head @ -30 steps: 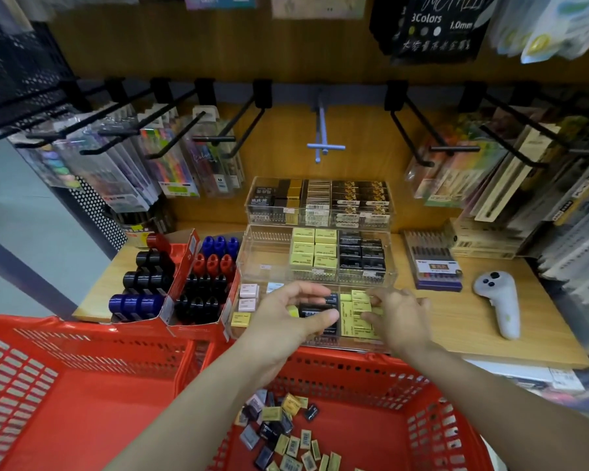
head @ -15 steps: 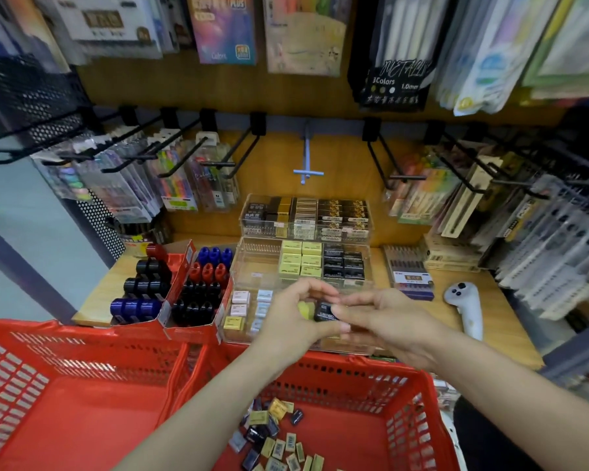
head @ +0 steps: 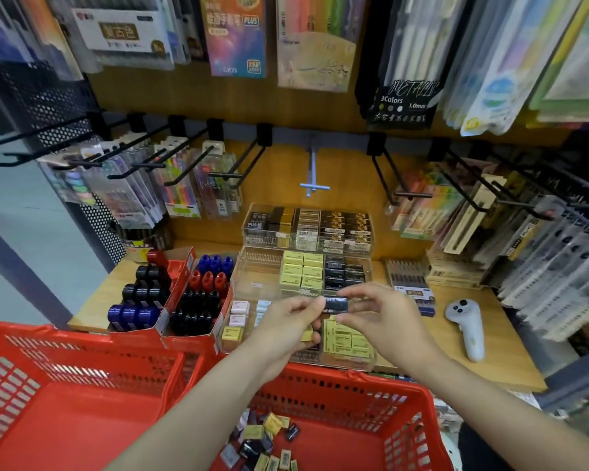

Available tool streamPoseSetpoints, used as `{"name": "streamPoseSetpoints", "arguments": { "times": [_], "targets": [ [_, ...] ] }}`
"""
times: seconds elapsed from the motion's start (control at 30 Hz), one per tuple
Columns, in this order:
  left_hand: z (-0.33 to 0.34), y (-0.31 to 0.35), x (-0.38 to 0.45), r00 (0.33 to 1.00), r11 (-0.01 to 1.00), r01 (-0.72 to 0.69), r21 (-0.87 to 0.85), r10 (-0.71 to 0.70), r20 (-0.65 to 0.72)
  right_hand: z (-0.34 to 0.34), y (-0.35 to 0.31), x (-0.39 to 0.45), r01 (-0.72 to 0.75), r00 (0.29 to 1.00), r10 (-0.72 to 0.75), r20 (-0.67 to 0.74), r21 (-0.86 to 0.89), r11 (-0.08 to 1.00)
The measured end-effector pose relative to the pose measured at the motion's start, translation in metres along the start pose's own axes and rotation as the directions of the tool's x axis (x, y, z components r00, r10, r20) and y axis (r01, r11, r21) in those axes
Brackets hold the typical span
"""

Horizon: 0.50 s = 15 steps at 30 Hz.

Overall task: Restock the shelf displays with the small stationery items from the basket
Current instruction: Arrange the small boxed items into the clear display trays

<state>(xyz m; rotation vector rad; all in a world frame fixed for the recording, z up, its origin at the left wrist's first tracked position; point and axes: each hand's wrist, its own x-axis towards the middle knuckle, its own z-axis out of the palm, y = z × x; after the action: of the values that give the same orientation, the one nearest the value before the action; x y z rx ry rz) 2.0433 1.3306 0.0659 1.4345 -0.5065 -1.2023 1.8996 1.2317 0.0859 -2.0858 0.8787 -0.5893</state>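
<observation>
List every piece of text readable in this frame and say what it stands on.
"METALLIC", "3Colors", "1.0mm": black hanging pen pack.
"PLUS", "Colors": purple hanging pack.
Three gold Chinese characters: white hanging pack; too blurred to quote safely.
Dark eraser, pinched between left hand and right hand: white lettering, blurred.
Labels on erasers in the clear trays and red basket: too small.

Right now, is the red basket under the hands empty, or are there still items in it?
Not empty. The red basket still holds a loose pile of small boxed items on its floor, yellow and dark ones, below the wrists.
</observation>
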Motion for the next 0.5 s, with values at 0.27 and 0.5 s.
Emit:
{"name": "streamPoseSetpoints", "arguments": {
  "times": [0.27, 0.5],
  "targets": [
    [-0.008, 0.004, 0.041, 0.999, 0.997, -0.028, -0.074, 0.026, -0.021, -0.003, 0.032, 0.048, 0.244, 0.968, -0.252, 0.007, -0.274, 0.930],
    [-0.007, 0.008, 0.069, 0.996, 0.999, 0.024, -0.041, -0.027, -0.081, -0.020, 0.078, 0.115, -0.167, 0.986, 0.114, -0.122, -0.687, 0.707]
  ]
}}
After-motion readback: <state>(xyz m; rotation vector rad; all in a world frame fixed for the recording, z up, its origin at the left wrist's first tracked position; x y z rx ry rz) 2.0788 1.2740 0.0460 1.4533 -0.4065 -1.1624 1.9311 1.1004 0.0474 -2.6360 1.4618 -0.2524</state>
